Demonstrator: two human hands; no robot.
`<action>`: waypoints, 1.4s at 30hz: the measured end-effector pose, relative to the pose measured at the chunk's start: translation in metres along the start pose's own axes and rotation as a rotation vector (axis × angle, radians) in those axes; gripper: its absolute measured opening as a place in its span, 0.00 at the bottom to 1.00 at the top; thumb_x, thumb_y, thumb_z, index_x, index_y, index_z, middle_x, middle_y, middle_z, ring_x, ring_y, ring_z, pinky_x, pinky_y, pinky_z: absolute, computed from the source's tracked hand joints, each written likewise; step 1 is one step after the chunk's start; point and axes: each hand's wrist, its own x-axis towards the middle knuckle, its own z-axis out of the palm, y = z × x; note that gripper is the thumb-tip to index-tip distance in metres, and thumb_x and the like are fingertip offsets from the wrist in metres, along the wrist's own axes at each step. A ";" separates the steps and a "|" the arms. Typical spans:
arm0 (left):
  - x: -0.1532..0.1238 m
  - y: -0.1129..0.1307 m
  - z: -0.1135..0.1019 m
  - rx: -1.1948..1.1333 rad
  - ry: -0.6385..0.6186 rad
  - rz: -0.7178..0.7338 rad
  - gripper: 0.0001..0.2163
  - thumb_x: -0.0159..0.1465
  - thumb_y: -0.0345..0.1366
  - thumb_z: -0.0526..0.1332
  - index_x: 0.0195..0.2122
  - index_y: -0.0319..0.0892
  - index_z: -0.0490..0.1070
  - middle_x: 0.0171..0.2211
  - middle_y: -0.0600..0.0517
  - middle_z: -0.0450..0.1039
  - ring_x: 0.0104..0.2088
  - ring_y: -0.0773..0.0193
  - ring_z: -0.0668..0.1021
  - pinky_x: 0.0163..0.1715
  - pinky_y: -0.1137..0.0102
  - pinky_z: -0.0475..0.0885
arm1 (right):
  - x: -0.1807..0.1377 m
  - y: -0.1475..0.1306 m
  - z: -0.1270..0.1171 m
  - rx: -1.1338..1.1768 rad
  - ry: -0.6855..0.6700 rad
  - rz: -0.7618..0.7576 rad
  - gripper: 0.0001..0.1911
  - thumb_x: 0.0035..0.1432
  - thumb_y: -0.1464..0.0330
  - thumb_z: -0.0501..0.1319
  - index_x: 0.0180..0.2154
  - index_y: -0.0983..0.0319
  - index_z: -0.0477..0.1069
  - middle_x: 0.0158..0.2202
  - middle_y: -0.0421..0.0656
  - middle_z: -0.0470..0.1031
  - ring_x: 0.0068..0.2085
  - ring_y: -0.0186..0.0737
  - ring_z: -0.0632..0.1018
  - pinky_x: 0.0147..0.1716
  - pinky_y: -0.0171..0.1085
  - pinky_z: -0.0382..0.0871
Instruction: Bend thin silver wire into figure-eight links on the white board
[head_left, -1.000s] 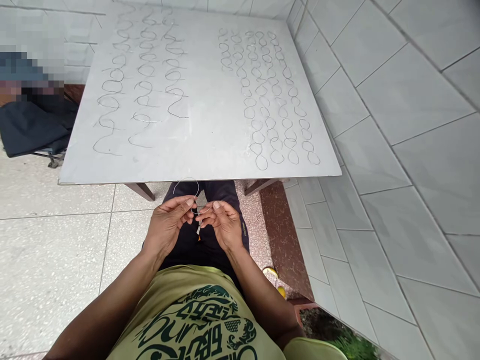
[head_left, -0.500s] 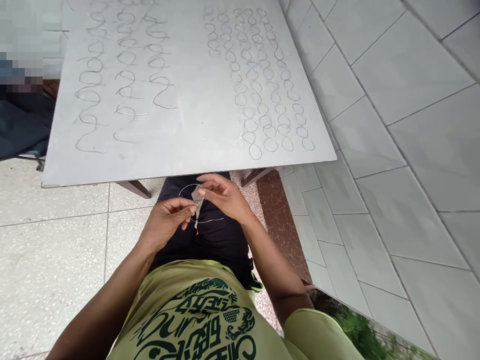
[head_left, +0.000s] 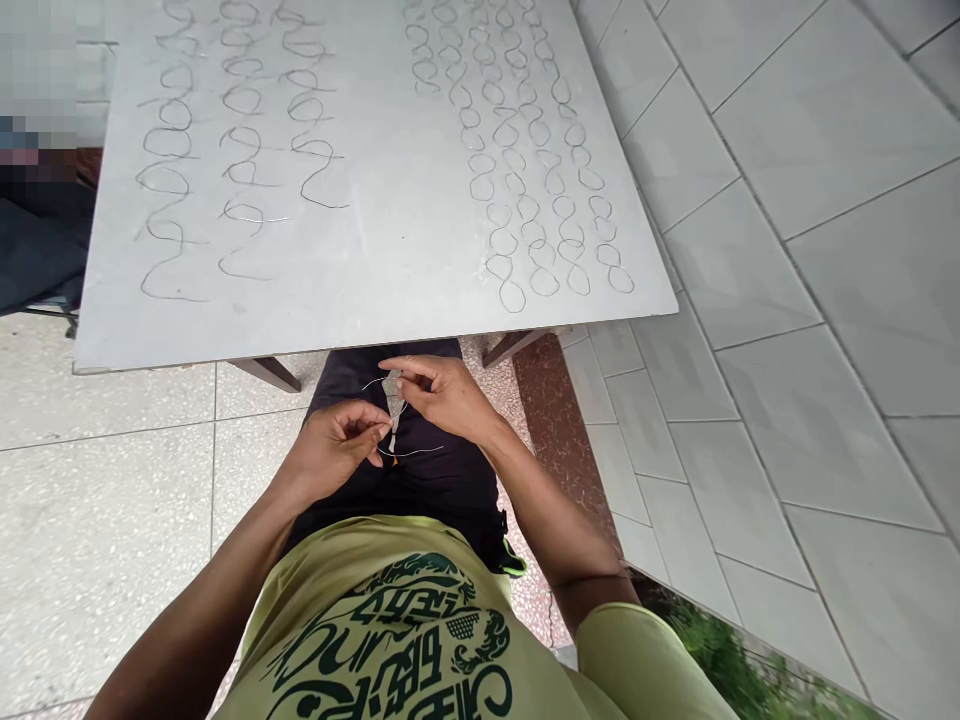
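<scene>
Above my lap, a thin silvery wire (head_left: 420, 449) runs between my two hands, with one loose end pointing right and another sticking out at the upper left. My left hand (head_left: 341, 445) pinches the wire between thumb and forefinger. Slightly higher and to the right, my right hand (head_left: 442, 390) has its thumb and fingers closed on the wire, the forefinger stretched out to the left. The exact grip points are small and partly hidden by the fingers.
A pale table (head_left: 375, 290) stands in front of me. Bent wires in S shapes (head_left: 172, 270) lie in columns at its left, figure-eight wires (head_left: 512, 270) at its right. A tiled wall (head_left: 765, 300) runs along the right. Dark fabric (head_left: 37, 240) shows at far left.
My right hand has straightened its forefinger and drawn slightly away from my left. The curved upper part of the wire has changed shape. The view has shifted slightly.
</scene>
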 end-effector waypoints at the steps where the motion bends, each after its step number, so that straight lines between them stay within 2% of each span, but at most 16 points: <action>1: -0.001 -0.001 0.000 0.030 -0.005 0.015 0.09 0.63 0.42 0.69 0.36 0.42 0.80 0.29 0.52 0.77 0.22 0.65 0.79 0.26 0.70 0.71 | 0.001 0.000 0.000 -0.036 -0.021 -0.025 0.19 0.62 0.75 0.59 0.52 0.58 0.80 0.33 0.39 0.79 0.30 0.35 0.74 0.33 0.36 0.68; 9: -0.005 -0.005 -0.006 0.149 -0.097 0.044 0.07 0.65 0.40 0.66 0.35 0.44 0.79 0.31 0.52 0.76 0.23 0.64 0.80 0.25 0.71 0.71 | 0.012 -0.004 -0.010 -0.350 -0.274 -0.174 0.21 0.58 0.80 0.57 0.47 0.60 0.81 0.39 0.43 0.81 0.38 0.39 0.78 0.38 0.36 0.65; 14: -0.001 -0.009 -0.008 0.154 -0.132 0.054 0.06 0.65 0.40 0.66 0.34 0.45 0.80 0.29 0.53 0.76 0.23 0.64 0.80 0.24 0.72 0.69 | 0.013 -0.001 -0.018 -0.389 -0.350 -0.165 0.20 0.54 0.80 0.59 0.45 0.60 0.80 0.37 0.43 0.81 0.34 0.38 0.76 0.35 0.35 0.63; 21: 0.007 -0.005 -0.001 0.065 -0.102 0.012 0.07 0.62 0.41 0.69 0.32 0.43 0.80 0.29 0.52 0.78 0.22 0.63 0.80 0.23 0.71 0.71 | 0.006 0.006 -0.021 -0.267 -0.196 -0.141 0.17 0.57 0.79 0.57 0.43 0.61 0.80 0.34 0.40 0.78 0.31 0.35 0.73 0.34 0.35 0.62; 23: 0.007 -0.003 0.000 0.033 -0.047 -0.007 0.08 0.61 0.42 0.70 0.34 0.43 0.81 0.30 0.51 0.79 0.22 0.63 0.80 0.24 0.70 0.73 | 0.005 0.004 -0.024 -0.176 -0.147 -0.113 0.16 0.62 0.75 0.58 0.47 0.59 0.79 0.33 0.39 0.78 0.30 0.34 0.72 0.33 0.34 0.64; 26: 0.005 0.004 0.001 -0.009 0.085 -0.012 0.09 0.60 0.42 0.71 0.37 0.42 0.82 0.31 0.51 0.80 0.24 0.63 0.81 0.27 0.69 0.75 | 0.000 -0.002 -0.030 -0.009 -0.046 -0.033 0.15 0.67 0.64 0.62 0.53 0.57 0.77 0.35 0.40 0.80 0.30 0.37 0.74 0.31 0.34 0.67; 29: 0.001 0.015 0.001 -0.032 0.226 0.035 0.09 0.60 0.41 0.72 0.37 0.43 0.83 0.31 0.51 0.79 0.26 0.62 0.80 0.28 0.69 0.75 | -0.010 -0.007 -0.034 0.151 0.109 0.049 0.14 0.68 0.57 0.62 0.47 0.58 0.80 0.33 0.41 0.80 0.33 0.39 0.78 0.32 0.36 0.71; 33: -0.003 0.035 -0.002 0.028 0.329 0.157 0.06 0.61 0.40 0.71 0.37 0.45 0.84 0.31 0.51 0.79 0.26 0.62 0.80 0.28 0.68 0.75 | -0.030 -0.009 -0.031 0.301 0.174 0.136 0.18 0.70 0.54 0.60 0.40 0.59 0.81 0.28 0.42 0.78 0.29 0.39 0.77 0.31 0.38 0.72; 36: 0.006 0.054 -0.016 0.100 0.345 0.237 0.06 0.63 0.40 0.69 0.37 0.45 0.84 0.32 0.51 0.80 0.27 0.61 0.79 0.29 0.68 0.75 | -0.042 -0.002 -0.021 0.345 0.235 0.181 0.19 0.70 0.54 0.60 0.37 0.59 0.81 0.26 0.42 0.78 0.27 0.39 0.76 0.28 0.38 0.71; 38: 0.023 0.068 -0.033 0.098 0.372 0.262 0.06 0.61 0.39 0.71 0.37 0.44 0.83 0.31 0.50 0.79 0.28 0.61 0.78 0.28 0.68 0.75 | -0.047 0.008 -0.012 0.373 0.249 0.212 0.19 0.69 0.53 0.60 0.35 0.59 0.81 0.25 0.41 0.77 0.25 0.39 0.76 0.27 0.37 0.70; 42: 0.070 0.092 -0.079 -0.109 0.433 0.205 0.07 0.55 0.35 0.72 0.35 0.42 0.81 0.29 0.50 0.77 0.31 0.56 0.78 0.24 0.69 0.71 | -0.055 0.028 0.010 0.413 0.218 0.266 0.20 0.68 0.52 0.61 0.34 0.58 0.80 0.24 0.41 0.77 0.24 0.39 0.75 0.25 0.37 0.70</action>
